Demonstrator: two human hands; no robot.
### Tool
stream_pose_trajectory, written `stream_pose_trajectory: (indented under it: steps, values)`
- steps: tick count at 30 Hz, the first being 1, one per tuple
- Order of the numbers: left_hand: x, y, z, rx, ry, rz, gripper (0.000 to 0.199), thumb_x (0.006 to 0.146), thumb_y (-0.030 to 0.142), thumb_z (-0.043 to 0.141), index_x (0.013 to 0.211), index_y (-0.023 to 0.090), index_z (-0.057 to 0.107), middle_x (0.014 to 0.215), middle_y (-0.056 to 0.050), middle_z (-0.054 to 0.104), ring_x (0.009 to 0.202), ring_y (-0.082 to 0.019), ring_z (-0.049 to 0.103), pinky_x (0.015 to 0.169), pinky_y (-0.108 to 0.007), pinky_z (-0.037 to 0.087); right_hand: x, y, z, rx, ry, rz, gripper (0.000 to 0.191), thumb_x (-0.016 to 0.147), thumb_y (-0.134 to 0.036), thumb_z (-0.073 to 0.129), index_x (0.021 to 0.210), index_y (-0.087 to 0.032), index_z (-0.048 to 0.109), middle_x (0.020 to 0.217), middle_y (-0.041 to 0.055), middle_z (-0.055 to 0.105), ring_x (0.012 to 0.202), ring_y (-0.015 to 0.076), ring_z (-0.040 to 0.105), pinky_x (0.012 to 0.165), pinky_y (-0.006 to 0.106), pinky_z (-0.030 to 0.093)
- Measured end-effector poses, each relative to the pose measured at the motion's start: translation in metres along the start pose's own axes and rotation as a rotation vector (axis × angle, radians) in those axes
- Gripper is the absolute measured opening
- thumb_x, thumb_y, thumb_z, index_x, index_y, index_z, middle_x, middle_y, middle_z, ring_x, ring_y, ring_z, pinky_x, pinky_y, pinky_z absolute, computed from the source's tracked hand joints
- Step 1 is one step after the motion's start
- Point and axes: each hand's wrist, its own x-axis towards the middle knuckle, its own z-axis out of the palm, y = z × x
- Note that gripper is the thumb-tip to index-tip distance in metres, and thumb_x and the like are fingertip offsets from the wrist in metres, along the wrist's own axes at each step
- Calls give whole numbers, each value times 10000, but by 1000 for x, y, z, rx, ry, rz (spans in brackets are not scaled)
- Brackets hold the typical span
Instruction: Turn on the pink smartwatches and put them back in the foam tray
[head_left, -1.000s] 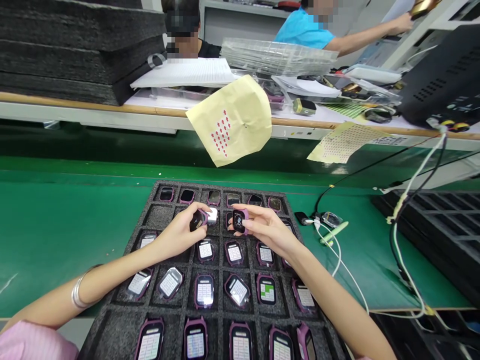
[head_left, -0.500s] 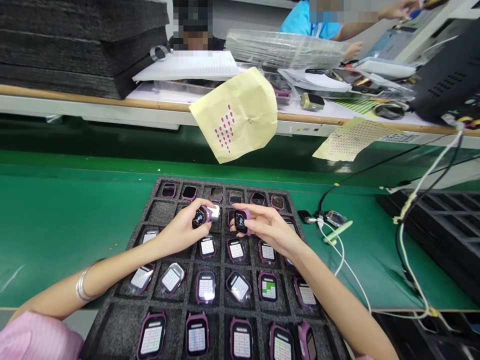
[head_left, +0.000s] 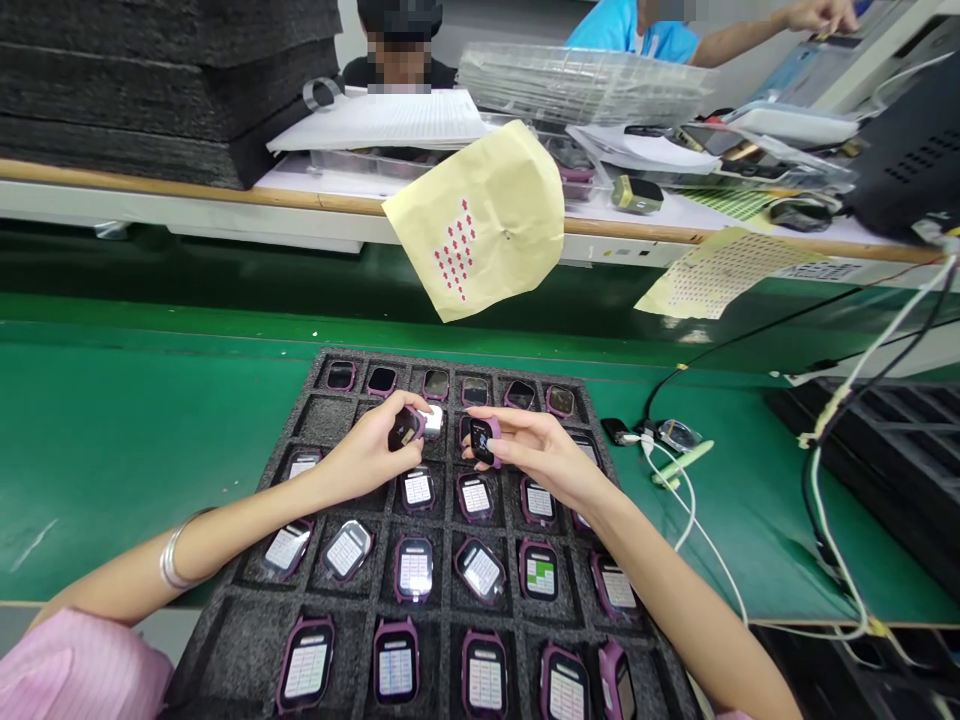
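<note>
A black foam tray (head_left: 330,418) with square compartments bears several purple-framed watch bodies, many with lit white screens; one screen (head_left: 540,572) is partly green. Above its upper rows, my left hand (head_left: 375,448) pinches a dark-faced watch (head_left: 406,428) between thumb and fingers, with a small white-silver piece (head_left: 432,421) at its right side. Facing it, my right hand (head_left: 544,450) grips another purple watch (head_left: 481,440) whose dark screen shows a small coloured picture. The two held watches are apart.
Black foam stacks (head_left: 150,90) stand on the shelf (head_left: 345,203), beside papers and plastic trays. Yellow sheets (head_left: 495,220) hang from its edge. White cables (head_left: 690,510) and a green tool (head_left: 682,463) lie right of the tray. Two people are beyond the shelf.
The left-held watch has turned slightly and its screen picture looks different. Across the shelf, one person's arm has shifted. The whole view has moved a little.
</note>
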Motion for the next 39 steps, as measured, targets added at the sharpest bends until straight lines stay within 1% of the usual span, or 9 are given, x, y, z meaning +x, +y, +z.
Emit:
stream_pose_trajectory:
  steps: [9, 15, 17, 19, 22, 25, 28, 31, 39]
  values:
    - [0, 1, -2, -12, 14, 3, 284, 791, 133, 522, 1069, 188, 499, 977, -26, 571, 881, -176, 545, 810, -295, 421, -1, -2, -1, -9, 20, 10, 369, 829, -226, 737, 1192, -190, 683, 945, 58, 736, 867, 190, 701, 749, 284, 554]
    - [-1, 2, -3, -22, 22, -2, 299, 786, 140, 550, 1078, 189, 516, 959, -18, 584, 875, -172, 563, 817, -292, 429, -2, -3, 0, 0, -24, 0, 357, 820, -217, 751, 1173, -206, 695, 949, 57, 741, 869, 183, 700, 771, 279, 557]
    - [0, 1, -3, -47, 25, -40, 325, 788, 154, 566, 1106, 195, 513, 974, -18, 588, 816, -158, 579, 780, -287, 451, -2, -3, 1, 12, -29, 15, 348, 836, -220, 738, 1180, -206, 689, 971, 56, 736, 885, 187, 700, 780, 288, 566]
    - [1, 0, -2, -138, 3, -112, 427, 794, 207, 602, 1201, 205, 475, 1003, -24, 589, 672, -123, 579, 688, -281, 477, -2, -4, 2, 52, -41, 42, 361, 858, -229, 715, 1215, -208, 663, 1041, 65, 722, 938, 208, 698, 807, 320, 575]
    - [5, 1, 0, -365, -74, -258, 604, 769, 273, 652, 1306, 164, 395, 896, -24, 621, 521, -102, 555, 600, -287, 495, -2, -4, 2, 125, -41, 88, 383, 881, -238, 689, 1255, -195, 621, 1118, 92, 705, 1011, 243, 691, 868, 366, 563]
    - [8, 5, 0, -596, -75, -394, 515, 756, 250, 641, 1223, 111, 475, 812, -38, 636, 668, -163, 641, 632, -293, 525, -1, -2, 1, 150, -18, 120, 389, 879, -247, 683, 1252, -167, 604, 1104, 119, 712, 1006, 263, 698, 904, 390, 544]
    - [9, 7, 1, -747, -30, -446, 319, 767, 228, 622, 1064, 121, 582, 906, -64, 627, 832, -204, 665, 647, -289, 544, 0, -1, 1, 147, 3, 129, 432, 855, -253, 696, 1261, -152, 587, 1120, 142, 706, 1006, 286, 698, 921, 421, 531]
    - [9, 7, 2, -792, -24, -450, 242, 783, 215, 611, 1008, 127, 619, 970, -71, 614, 841, -204, 666, 649, -300, 555, 0, 1, 1, 143, 25, 130, 481, 832, -250, 705, 1283, -153, 570, 1121, 154, 705, 1003, 297, 697, 915, 445, 530]
    - [7, 6, 6, -802, -41, -457, 245, 798, 221, 603, 1018, 112, 609, 985, -91, 623, 859, -216, 665, 642, -306, 568, -1, 3, 3, 104, 66, 103, 535, 807, -213, 704, 1319, -168, 555, 1118, 141, 709, 993, 298, 698, 907, 486, 538]
